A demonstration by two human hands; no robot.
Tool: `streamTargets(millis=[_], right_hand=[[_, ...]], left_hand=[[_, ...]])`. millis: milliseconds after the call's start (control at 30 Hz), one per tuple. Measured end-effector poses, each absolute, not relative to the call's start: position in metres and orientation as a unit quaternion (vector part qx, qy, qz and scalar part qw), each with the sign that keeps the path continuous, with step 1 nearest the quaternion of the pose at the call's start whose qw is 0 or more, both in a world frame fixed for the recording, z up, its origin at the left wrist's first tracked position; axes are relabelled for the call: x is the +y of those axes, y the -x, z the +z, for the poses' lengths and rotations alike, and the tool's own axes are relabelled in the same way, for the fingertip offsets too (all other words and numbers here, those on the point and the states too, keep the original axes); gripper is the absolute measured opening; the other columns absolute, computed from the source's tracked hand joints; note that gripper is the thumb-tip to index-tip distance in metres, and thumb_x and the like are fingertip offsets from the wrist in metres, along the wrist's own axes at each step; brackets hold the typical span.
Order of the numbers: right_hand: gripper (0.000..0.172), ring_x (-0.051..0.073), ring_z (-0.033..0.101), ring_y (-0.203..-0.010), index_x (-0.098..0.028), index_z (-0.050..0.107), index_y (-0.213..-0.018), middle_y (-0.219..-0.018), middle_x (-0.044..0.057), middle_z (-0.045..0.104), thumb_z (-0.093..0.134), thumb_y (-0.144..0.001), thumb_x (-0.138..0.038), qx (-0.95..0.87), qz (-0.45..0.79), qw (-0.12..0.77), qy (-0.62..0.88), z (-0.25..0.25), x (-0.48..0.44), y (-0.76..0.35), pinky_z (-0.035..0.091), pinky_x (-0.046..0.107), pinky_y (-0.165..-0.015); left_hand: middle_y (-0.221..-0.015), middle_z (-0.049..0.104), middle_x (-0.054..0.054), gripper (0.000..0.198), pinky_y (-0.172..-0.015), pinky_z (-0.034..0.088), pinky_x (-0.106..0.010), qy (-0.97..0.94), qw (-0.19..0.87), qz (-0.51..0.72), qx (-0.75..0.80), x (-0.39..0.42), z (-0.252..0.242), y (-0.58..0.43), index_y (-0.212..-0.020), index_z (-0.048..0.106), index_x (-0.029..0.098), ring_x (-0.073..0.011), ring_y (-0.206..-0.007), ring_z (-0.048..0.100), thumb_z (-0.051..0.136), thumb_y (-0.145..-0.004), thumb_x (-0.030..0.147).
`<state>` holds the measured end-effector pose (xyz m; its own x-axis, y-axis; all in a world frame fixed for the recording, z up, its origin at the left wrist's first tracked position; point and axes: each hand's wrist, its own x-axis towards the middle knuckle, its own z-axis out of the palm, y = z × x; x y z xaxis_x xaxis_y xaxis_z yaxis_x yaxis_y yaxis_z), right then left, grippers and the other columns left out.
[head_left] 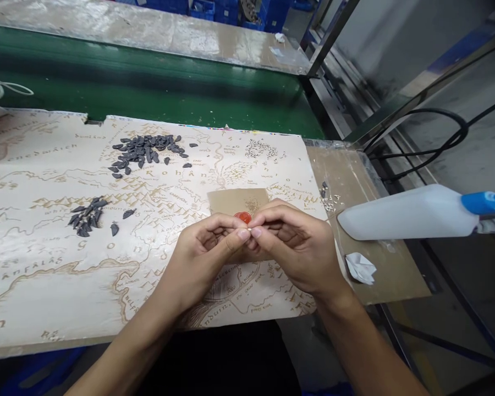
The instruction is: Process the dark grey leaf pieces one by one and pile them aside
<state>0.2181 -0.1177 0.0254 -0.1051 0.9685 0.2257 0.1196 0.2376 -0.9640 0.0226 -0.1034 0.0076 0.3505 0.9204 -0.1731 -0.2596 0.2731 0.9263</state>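
My left hand (216, 236) and my right hand (295, 236) meet over the map-printed sheet (157, 286). Thumb and forefinger of each are pinched together, tip to tip. Between them shows a tiny pale piece (249, 230), too small to name and mostly covered by the fingertips. Just behind the fingertips is a glossy red thing (243, 216), partly hidden by my hands. Under it lies a brown square of card or paper (223, 201) with fine dark specks on it.
Dark grey leaf-shaped pieces form a large pile (148, 148) and a smaller pile (88, 214). Tiny pale bits (262, 149) are scattered at the back right. A white bottle (412, 214) with a blue top lies rightward, near crumpled tissue (361, 268). A green conveyor belt (148, 82) runs behind.
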Motion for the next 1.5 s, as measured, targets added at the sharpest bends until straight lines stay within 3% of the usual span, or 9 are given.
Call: streamTargets(millis=[100, 200, 300, 367, 500, 633, 867, 1133, 1500], right_hand=[[0.008, 0.021, 0.075, -0.104, -0.025, 0.080, -0.109, -0.109, 0.004, 0.076, 0.076, -0.109, -0.018, -0.674, 0.369, 0.462, 0.442, 0.025, -0.116, -0.225, 0.063, 0.037, -0.090], [0.011, 0.022, 0.071, -0.104, -0.026, 0.078, -0.109, -0.112, 0.005, 0.070, 0.072, -0.110, -0.017, -0.697, 0.296, 0.435, 0.487, 0.026, -0.113, -0.234, 0.061, 0.038, -0.088], [0.013, 0.027, 0.069, -0.116, -0.024, 0.078, -0.107, -0.122, 0.009, 0.063, 0.070, -0.108, -0.014, -0.715, 0.185, 0.405, 0.539, 0.026, -0.110, -0.243, 0.061, 0.046, -0.099], [0.013, 0.031, 0.067, -0.126, -0.023, 0.077, -0.107, -0.128, 0.012, 0.061, 0.067, -0.108, -0.013, -0.736, 0.140, 0.376, 0.546, 0.024, -0.109, -0.245, 0.059, 0.052, -0.110], [0.016, 0.034, 0.066, -0.133, -0.019, 0.075, -0.108, -0.131, 0.016, 0.059, 0.060, -0.110, -0.011, -0.773, 0.116, 0.331, 0.528, 0.018, -0.108, -0.239, 0.058, 0.055, -0.116], [0.019, 0.034, 0.066, -0.130, -0.018, 0.074, -0.105, -0.130, 0.017, 0.060, 0.058, -0.110, -0.009, -0.787, 0.117, 0.313, 0.519, 0.013, -0.105, -0.231, 0.060, 0.054, -0.110], [0.024, 0.033, 0.068, -0.121, -0.020, 0.070, -0.101, -0.124, 0.015, 0.060, 0.052, -0.112, -0.008, -0.788, 0.136, 0.309, 0.515, 0.015, -0.102, -0.225, 0.064, 0.053, -0.103], [0.016, 0.035, 0.070, -0.124, -0.017, 0.073, -0.109, -0.125, 0.017, 0.062, 0.060, -0.111, -0.009, -0.779, 0.099, 0.324, 0.527, 0.018, -0.110, -0.229, 0.063, 0.058, -0.109], [0.016, 0.032, 0.071, -0.119, -0.024, 0.076, -0.101, -0.124, 0.014, 0.065, 0.069, -0.106, -0.010, -0.768, 0.083, 0.348, 0.531, 0.010, -0.111, -0.218, 0.065, 0.057, -0.103]], left_hand=[[-0.095, 0.084, -0.004, 0.024, -0.080, 0.061, -0.030, -0.467, 0.669, 0.409, 0.407, -0.103, 0.009, -0.022, -0.097, 0.087, 0.024, -0.0196, -0.088, 0.075, 0.096, -0.093, 0.047], [-0.097, 0.083, -0.006, 0.022, -0.075, 0.057, -0.035, -0.558, 0.569, 0.395, 0.458, -0.091, 0.011, -0.014, -0.100, 0.086, 0.024, -0.0222, -0.085, 0.072, 0.089, -0.097, 0.046], [-0.104, 0.082, -0.009, 0.015, -0.090, 0.058, -0.047, -0.679, 0.350, 0.359, 0.537, -0.064, 0.004, 0.003, -0.108, 0.083, 0.024, -0.0288, -0.093, 0.071, 0.076, -0.103, 0.036], [-0.113, 0.079, -0.014, 0.021, -0.107, 0.055, -0.060, -0.726, 0.201, 0.308, 0.581, -0.042, -0.004, 0.015, -0.119, 0.081, 0.022, -0.0391, -0.112, 0.068, 0.070, -0.103, 0.029], [-0.132, 0.069, -0.023, 0.034, -0.118, 0.046, -0.073, -0.730, 0.069, 0.264, 0.627, -0.005, -0.018, 0.027, -0.137, 0.078, 0.021, -0.0517, -0.136, 0.057, 0.063, -0.106, 0.028], [-0.136, 0.066, -0.024, 0.033, -0.120, 0.045, -0.071, -0.735, 0.049, 0.251, 0.628, 0.016, -0.026, 0.025, -0.134, 0.077, 0.019, -0.0516, -0.138, 0.054, 0.060, -0.108, 0.028], [-0.121, 0.072, -0.021, 0.024, -0.116, 0.048, -0.062, -0.744, 0.060, 0.242, 0.620, 0.021, -0.030, 0.024, -0.112, 0.076, 0.020, -0.0452, -0.129, 0.059, 0.053, -0.107, 0.023], [-0.118, 0.071, -0.018, 0.022, -0.117, 0.047, -0.059, -0.749, 0.067, 0.265, 0.604, 0.016, -0.032, 0.026, -0.118, 0.076, 0.023, -0.0422, -0.127, 0.058, 0.057, -0.107, 0.026], [-0.116, 0.068, -0.017, 0.018, -0.116, 0.047, -0.061, -0.752, 0.071, 0.279, 0.593, 0.016, -0.036, 0.025, -0.109, 0.075, 0.025, -0.0415, -0.123, 0.059, 0.057, -0.107, 0.026]])
